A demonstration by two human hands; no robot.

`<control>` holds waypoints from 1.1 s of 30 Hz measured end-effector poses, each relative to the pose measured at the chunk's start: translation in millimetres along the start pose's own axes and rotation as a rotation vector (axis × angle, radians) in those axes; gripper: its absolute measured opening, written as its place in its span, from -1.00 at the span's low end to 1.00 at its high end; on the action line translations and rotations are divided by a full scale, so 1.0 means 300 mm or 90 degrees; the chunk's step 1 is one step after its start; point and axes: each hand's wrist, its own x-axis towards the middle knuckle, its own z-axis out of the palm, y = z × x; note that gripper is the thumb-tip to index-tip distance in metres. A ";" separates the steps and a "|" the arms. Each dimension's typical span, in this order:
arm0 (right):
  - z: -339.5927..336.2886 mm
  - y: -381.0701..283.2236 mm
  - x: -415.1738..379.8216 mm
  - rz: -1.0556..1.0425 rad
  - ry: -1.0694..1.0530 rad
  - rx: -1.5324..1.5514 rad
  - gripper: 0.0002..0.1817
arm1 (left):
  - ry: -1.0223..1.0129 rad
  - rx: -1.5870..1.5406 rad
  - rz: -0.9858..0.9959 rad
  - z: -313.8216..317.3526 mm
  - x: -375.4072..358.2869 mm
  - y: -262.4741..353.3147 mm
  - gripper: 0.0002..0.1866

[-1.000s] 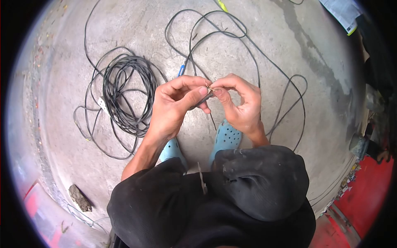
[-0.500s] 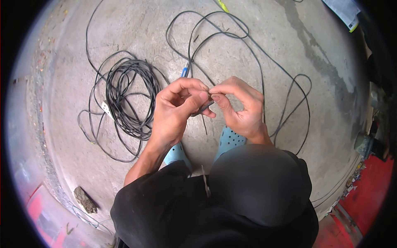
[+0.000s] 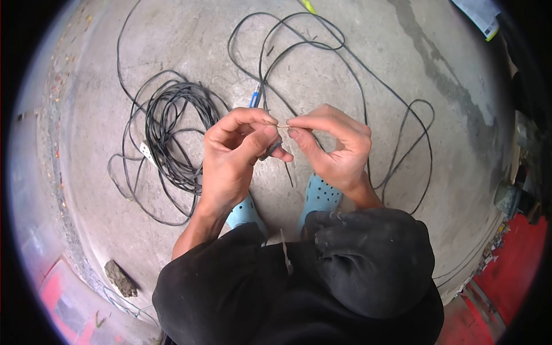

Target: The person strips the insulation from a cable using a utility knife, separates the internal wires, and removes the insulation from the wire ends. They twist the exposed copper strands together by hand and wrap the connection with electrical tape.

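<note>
Clothing [image 3: 241, 293]: was black, matte and loose, creased on the right side, with small pale specks.
Strip [image 3: 286, 253]: was thin and pale, at the middle of the black cloth.
Clogs [image 3: 319, 198]: were light blue, with round holes on top.
Left hand [image 3: 230, 152], right hand [image 3: 339, 146]: were bare, forearms partly uncovered.

Place: workshop-like work area, exact type unclear. Floor [image 3: 190, 40]: bare concrete, grey, stained. On it: coiled cable [image 3: 157, 150], white socket [image 3: 146, 152], blue tool [image 3: 253, 100], rough lump [image 3: 121, 279]. Right edge: red surface [image 3: 514, 267], scattered debris [image 3: 490, 256].
</note>
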 end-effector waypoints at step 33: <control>0.021 0.011 -0.004 -0.033 -0.016 0.112 -0.80 | 0.007 0.204 0.059 0.047 -0.022 0.021 -0.91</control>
